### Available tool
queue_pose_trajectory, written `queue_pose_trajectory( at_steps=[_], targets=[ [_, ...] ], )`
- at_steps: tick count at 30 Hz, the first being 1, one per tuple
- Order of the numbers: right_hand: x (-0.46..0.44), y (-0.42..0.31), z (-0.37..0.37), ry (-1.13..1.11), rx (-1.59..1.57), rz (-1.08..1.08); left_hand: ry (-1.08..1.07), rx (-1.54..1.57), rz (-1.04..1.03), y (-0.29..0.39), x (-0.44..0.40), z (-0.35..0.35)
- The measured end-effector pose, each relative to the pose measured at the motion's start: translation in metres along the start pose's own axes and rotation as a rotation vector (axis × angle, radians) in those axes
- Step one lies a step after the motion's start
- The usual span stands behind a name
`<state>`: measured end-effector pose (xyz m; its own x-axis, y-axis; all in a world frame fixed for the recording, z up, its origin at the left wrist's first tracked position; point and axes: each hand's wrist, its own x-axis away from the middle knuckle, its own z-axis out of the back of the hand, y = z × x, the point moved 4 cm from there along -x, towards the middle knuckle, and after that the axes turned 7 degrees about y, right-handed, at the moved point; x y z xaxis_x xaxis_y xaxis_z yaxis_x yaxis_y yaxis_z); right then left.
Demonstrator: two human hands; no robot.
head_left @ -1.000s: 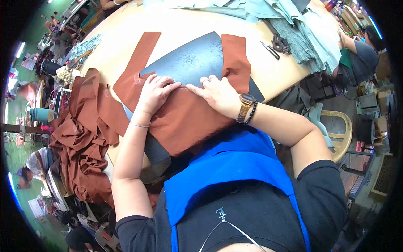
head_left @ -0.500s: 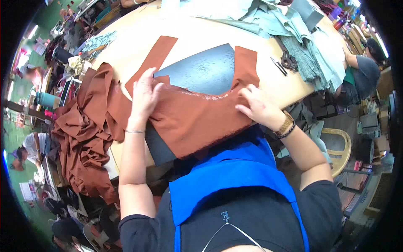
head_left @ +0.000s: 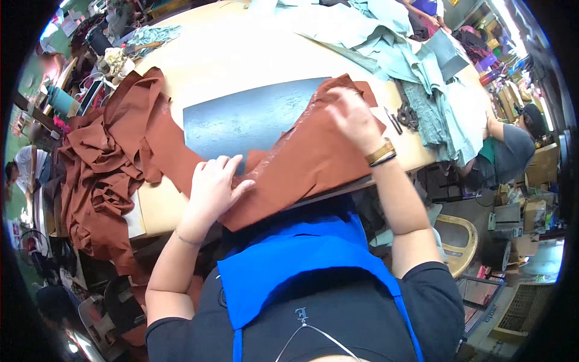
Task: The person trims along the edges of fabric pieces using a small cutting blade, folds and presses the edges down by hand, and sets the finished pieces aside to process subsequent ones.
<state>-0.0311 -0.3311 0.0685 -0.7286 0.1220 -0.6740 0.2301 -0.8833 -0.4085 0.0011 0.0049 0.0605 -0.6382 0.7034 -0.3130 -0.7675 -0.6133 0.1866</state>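
Observation:
A rust-brown fabric piece (head_left: 307, 160) lies slantwise over a dark, scuffed board (head_left: 241, 117), with a shiny strip along its upper curved edge. My left hand (head_left: 214, 187) rests on the piece's near left end, fingers laid out and thumb apart. At the far right end, my right hand (head_left: 356, 120) is over the fabric with its fingers spread, slightly blurred; whether it touches the cloth I cannot tell. The fabric covers the board's near part.
Crumpled brown fabric (head_left: 105, 163) hangs over the table's left side. Pale green fabric (head_left: 386, 45) is heaped at the far right. Scissors (head_left: 393, 120) lie right of my right hand. A yellow chair (head_left: 461, 241) stands at the right, and another person (head_left: 506, 148) is beyond the table edge.
The brown piece has swung round, its left end nearer me and its right end farther away. My left hand came nearer; my right hand moved away. More of the board shows.

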Motion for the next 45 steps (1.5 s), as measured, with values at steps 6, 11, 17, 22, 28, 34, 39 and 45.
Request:
queue_pose_trajectory(
  at_steps=[6, 11, 17, 22, 28, 34, 39, 45],
  targets=[
    [0.037, -0.033, -0.029, -0.29, -0.04, 0.007, 0.163, 0.181, 0.073, 0.027, -0.024, -0.032],
    [0.043, -0.037, -0.044, -0.315, -0.075, 0.177, 0.151, 0.162, 0.065, 0.045, -0.036, -0.057],
    [0.045, -0.035, -0.048, -0.359, -0.008, 0.224, 0.24, 0.24, 0.03, 0.042, -0.026, -0.053],
    [0.047, -0.036, -0.05, -0.378, 0.04, 0.31, 0.243, 0.276, 0.034, 0.04, -0.011, -0.052],
    [0.044, -0.04, -0.053, -0.531, 0.115, 0.302, 0.261, 0.27, 0.038, 0.038, -0.003, -0.052],
    [0.048, -0.075, -0.04, -0.802, 0.348, 0.198, 0.267, 0.201, 0.013, 0.037, -0.003, -0.055],
    [0.032, -0.038, -0.037, -0.65, 0.503, 0.117, 0.262, 0.195, 0.025, 0.036, -0.001, -0.057],
    [0.041, -0.085, -0.049, -0.493, -0.076, 0.352, 0.218, 0.176, 0.021, 0.035, -0.003, -0.049]
  ],
)
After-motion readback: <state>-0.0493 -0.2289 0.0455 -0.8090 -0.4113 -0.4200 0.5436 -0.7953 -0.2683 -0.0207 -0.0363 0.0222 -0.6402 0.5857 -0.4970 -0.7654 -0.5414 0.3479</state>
